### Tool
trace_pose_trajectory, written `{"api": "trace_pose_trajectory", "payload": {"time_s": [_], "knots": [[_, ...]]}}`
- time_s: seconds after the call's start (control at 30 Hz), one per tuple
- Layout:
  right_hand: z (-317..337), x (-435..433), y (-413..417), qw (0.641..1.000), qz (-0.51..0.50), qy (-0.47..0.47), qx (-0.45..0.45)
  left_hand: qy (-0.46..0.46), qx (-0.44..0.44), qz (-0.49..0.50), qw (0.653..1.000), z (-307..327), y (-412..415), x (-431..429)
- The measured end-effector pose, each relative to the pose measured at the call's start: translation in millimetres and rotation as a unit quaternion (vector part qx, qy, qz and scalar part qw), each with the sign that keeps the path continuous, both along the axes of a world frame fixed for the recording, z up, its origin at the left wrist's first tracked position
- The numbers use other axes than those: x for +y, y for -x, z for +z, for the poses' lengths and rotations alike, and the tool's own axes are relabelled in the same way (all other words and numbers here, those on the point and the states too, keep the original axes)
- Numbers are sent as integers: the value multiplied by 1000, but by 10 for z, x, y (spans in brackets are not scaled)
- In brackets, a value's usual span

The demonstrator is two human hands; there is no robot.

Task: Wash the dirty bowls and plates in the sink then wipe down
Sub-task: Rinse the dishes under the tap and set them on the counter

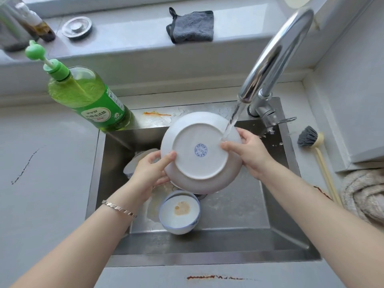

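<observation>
Under the plate (200,152), a stained bowl (179,213); soap bottle (91,100) far left

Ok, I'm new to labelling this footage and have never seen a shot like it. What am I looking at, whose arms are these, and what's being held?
No machine here: the single picture comes from a camera worn on a person's head, looking down, so the two arms are the wearer's own. The left hand and right hand grip a white plate by its rim, underside towards the camera, under water running from the tap. Below, in the steel sink, sits a bowl with brownish residue; another dish is half hidden behind the left hand. A green soap bottle stands at the sink's back left corner, a brush lies on its right, and a grey cloth lies on the ledge behind.
</observation>
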State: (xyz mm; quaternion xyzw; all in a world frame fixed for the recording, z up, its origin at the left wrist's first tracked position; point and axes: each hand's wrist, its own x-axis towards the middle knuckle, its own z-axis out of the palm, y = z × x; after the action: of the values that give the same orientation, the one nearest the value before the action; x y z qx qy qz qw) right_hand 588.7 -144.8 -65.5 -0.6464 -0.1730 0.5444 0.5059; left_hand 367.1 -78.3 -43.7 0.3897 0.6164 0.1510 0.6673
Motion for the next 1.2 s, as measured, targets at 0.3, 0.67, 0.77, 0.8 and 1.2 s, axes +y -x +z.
{"api": "trace_pose_trajectory", "payload": {"time_s": [0.3,0.67,0.77,0.8,1.2], "knots": [[231,-425,-456,992,-73,-75,-70,-50,18,-97,994,56,-566,-89],[509,-867,-414,903,93,-140,-396,232,-55,-91,967,402,-838,-2],[389,-944,-176,798,204,-252,-508,295,-50,-75,951,377,-605,-110],[315,-972,-105,767,219,-286,-532,304,-48,-56,950,351,-526,-163],[-122,-1288,133,997,15,55,51,-8,-85,-28,996,170,-43,-660]]}}
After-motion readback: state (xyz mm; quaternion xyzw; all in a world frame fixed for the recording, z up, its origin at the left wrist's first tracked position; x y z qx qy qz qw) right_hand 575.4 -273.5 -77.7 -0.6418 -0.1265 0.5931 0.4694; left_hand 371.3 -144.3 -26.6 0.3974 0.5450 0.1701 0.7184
